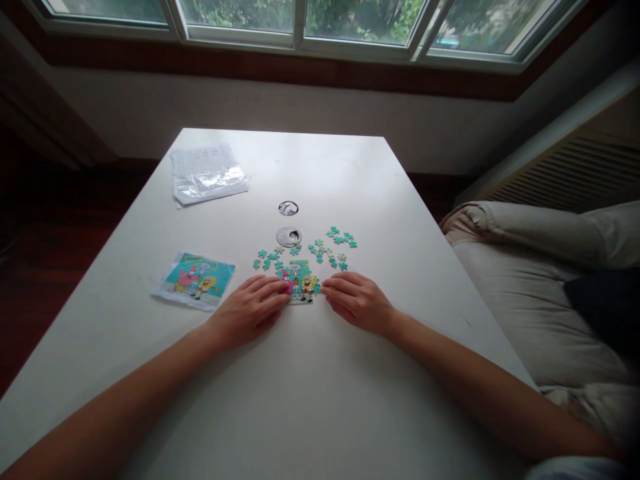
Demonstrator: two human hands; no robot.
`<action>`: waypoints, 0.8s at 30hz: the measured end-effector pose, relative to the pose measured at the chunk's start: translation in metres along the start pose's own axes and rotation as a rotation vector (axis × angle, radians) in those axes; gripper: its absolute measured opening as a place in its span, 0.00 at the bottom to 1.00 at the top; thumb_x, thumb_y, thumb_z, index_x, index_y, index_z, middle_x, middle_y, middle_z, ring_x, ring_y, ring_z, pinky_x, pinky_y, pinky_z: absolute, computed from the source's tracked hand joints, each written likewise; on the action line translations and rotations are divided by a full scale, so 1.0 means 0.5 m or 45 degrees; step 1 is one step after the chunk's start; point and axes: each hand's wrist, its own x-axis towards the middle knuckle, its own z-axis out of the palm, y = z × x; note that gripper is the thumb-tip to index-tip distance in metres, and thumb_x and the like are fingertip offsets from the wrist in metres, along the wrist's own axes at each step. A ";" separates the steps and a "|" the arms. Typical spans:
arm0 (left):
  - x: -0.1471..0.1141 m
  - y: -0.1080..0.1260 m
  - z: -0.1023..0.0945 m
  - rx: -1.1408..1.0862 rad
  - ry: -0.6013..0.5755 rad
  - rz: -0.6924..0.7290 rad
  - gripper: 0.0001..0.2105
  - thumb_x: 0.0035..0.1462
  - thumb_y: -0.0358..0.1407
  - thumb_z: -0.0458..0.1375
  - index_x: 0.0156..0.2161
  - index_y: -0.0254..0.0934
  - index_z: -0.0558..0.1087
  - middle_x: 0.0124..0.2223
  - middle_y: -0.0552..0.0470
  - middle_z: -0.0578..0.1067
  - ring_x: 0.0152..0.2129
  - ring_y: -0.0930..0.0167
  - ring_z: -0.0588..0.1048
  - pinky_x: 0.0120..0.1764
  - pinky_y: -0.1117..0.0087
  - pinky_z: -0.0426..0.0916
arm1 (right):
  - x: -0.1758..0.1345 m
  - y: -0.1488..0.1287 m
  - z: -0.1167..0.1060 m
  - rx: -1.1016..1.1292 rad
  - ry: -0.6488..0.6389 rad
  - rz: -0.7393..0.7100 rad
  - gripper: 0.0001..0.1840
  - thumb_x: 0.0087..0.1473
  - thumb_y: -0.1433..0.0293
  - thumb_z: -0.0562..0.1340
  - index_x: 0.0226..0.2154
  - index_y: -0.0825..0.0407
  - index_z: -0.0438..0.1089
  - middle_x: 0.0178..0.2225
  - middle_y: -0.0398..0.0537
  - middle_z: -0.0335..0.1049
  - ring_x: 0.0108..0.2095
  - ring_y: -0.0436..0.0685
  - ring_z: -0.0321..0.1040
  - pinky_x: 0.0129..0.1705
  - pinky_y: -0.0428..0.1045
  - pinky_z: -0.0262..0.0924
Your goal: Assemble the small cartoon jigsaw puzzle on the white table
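A partly assembled jigsaw puzzle with cartoon figures on a teal ground lies on the white table. My left hand is closed against its left edge, the fingertips covering part of the pink figure. On the other side, my right hand has its fingers drawn together at a small teal puzzle piece beside the puzzle's right edge. The fingertips partly hide that piece, and I cannot tell whether it is joined. Loose teal pieces are scattered just beyond the puzzle, several to each side.
A picture sheet in a clear bag lies left of my left hand. Papers under clear plastic sit at the table's far left. Two round metallic fittings are in the table's middle. A beige sofa stands to the right.
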 end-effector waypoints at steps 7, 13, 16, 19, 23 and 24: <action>0.001 0.004 0.002 -0.009 0.012 -0.021 0.16 0.66 0.32 0.54 0.57 0.41 0.71 0.63 0.45 0.70 0.61 0.61 0.67 0.64 0.52 0.61 | 0.003 -0.008 0.027 -0.007 0.023 0.048 0.12 0.63 0.73 0.60 0.48 0.50 0.73 0.47 0.52 0.77 0.47 0.59 0.71 0.51 0.57 0.69; 0.002 0.006 0.005 0.007 0.026 -0.030 0.15 0.65 0.32 0.53 0.56 0.41 0.71 0.62 0.44 0.71 0.61 0.61 0.67 0.63 0.51 0.62 | 0.003 -0.017 0.022 0.015 -0.064 0.094 0.13 0.63 0.73 0.58 0.48 0.50 0.73 0.48 0.53 0.77 0.51 0.61 0.70 0.53 0.58 0.67; 0.002 0.007 0.005 0.006 0.026 -0.033 0.15 0.65 0.32 0.54 0.56 0.40 0.71 0.62 0.44 0.71 0.61 0.61 0.67 0.63 0.52 0.63 | -0.001 -0.020 0.020 0.023 -0.069 0.120 0.14 0.64 0.73 0.57 0.49 0.49 0.73 0.49 0.52 0.76 0.52 0.61 0.70 0.53 0.59 0.67; 0.002 0.009 0.004 0.007 0.024 -0.032 0.15 0.65 0.32 0.54 0.56 0.40 0.71 0.62 0.44 0.71 0.61 0.61 0.67 0.63 0.52 0.63 | -0.007 -0.020 0.020 0.006 -0.048 0.113 0.15 0.64 0.72 0.57 0.51 0.48 0.72 0.51 0.52 0.76 0.53 0.61 0.70 0.54 0.59 0.66; 0.002 0.010 0.002 0.005 0.010 -0.028 0.16 0.65 0.32 0.54 0.57 0.40 0.71 0.62 0.44 0.71 0.61 0.61 0.67 0.63 0.52 0.62 | -0.012 -0.020 0.019 -0.051 -0.003 0.126 0.13 0.64 0.72 0.58 0.49 0.49 0.73 0.53 0.52 0.74 0.52 0.62 0.69 0.53 0.59 0.66; 0.002 0.010 0.002 0.003 0.009 -0.029 0.16 0.65 0.32 0.54 0.57 0.40 0.71 0.62 0.44 0.71 0.61 0.61 0.67 0.64 0.52 0.62 | -0.011 -0.021 0.019 -0.061 -0.003 0.138 0.13 0.63 0.72 0.58 0.49 0.49 0.73 0.53 0.53 0.74 0.51 0.62 0.69 0.52 0.59 0.66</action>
